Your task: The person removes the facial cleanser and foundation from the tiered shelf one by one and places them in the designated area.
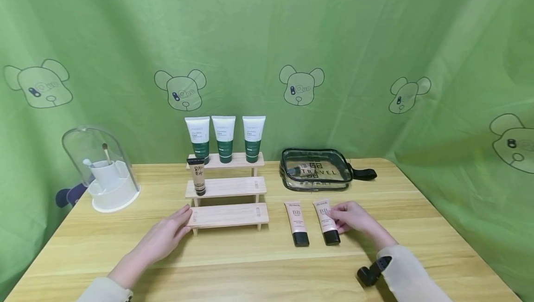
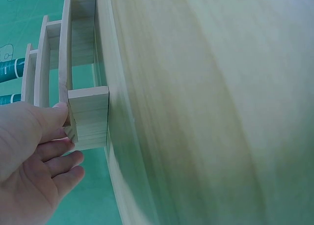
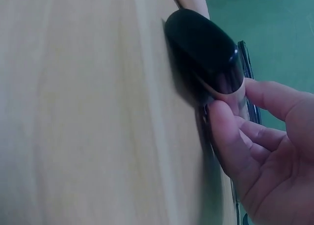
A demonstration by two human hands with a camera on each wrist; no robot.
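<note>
At the left end of a three-step wooden display stand [image 1: 228,215], my left hand [image 1: 164,235] pinches the lowest shelf; in the left wrist view the thumb [image 2: 55,114] lies over the shelf's edge with fingers beneath it. My right hand [image 1: 354,218] pinches the side of a pink BB cream tube [image 1: 326,221] with a black cap. That cap [image 3: 203,48] is close up in the right wrist view. A matching BB cream tube [image 1: 296,224] lies to its left on the table. On the middle step stands a beige foundation tube [image 1: 199,179] with black ends.
Three white-and-green tubes [image 1: 225,137] stand on the top step. Behind the BB cream tubes is a clear travel pouch [image 1: 314,183] with a small tube inside. A domed white holder [image 1: 110,197] with brushes stands at the left of the wooden table [image 1: 233,274]. Green curtain hangs behind.
</note>
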